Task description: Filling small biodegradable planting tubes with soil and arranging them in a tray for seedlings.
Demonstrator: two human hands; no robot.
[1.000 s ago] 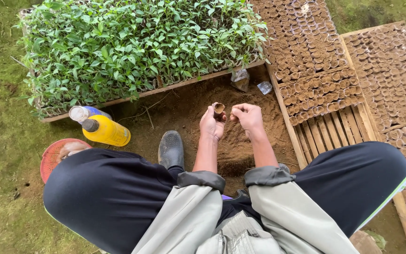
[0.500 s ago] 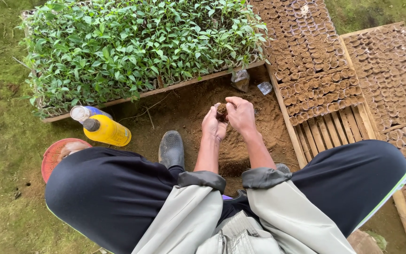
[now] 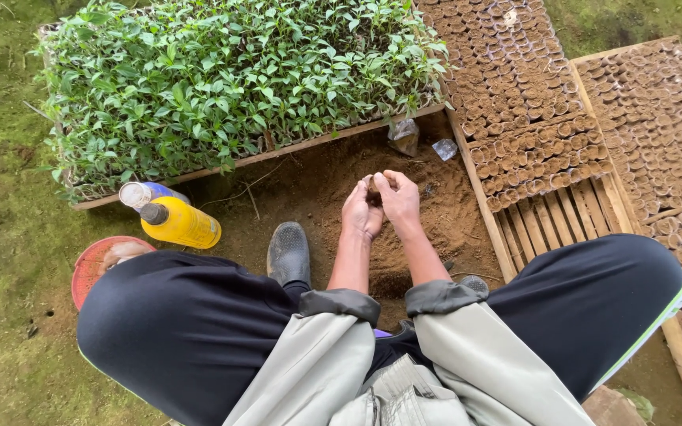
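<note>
Both hands pinched one small soil pot (image 3: 373,186) between them, left hand (image 3: 360,214) cupping underneath, right hand (image 3: 399,197) curled over top, forearms angled inward above the loose dirt (image 3: 428,229).

The small soil pot (image 3: 374,187) is mostly covered by the fingers of the left hand (image 3: 361,211) and right hand (image 3: 399,201), so its shape and the exact grip on it cannot be told. The red dish (image 3: 92,260) is half hidden behind the left knee, and the blue bottle (image 3: 148,193) lies partly behind the yellow bottle (image 3: 179,223). The far pot tray (image 3: 657,118) is cut off by the right edge.
</note>
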